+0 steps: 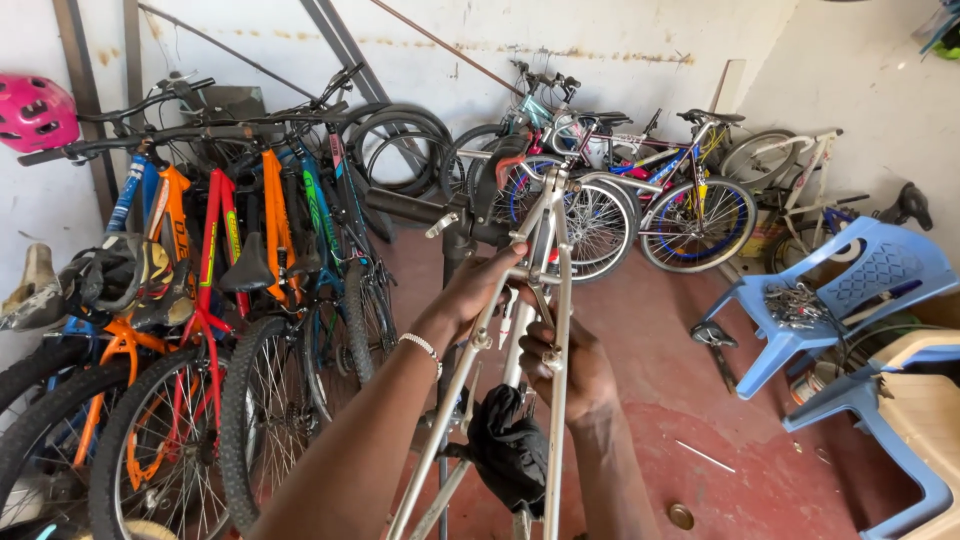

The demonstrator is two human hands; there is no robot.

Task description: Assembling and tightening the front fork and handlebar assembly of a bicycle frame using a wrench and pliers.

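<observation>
The silver frame is being gripped by both hands, left high, right closed lower down.

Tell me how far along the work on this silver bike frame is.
Done: the silver frame sits stripped, with no wheel between its stays, clamped in a black stand. In hand: the left hand grips one stay and the right hand holds the other near a small fitting. A black rag hangs below. Left: loose metal parts lie on the blue chair.
</observation>
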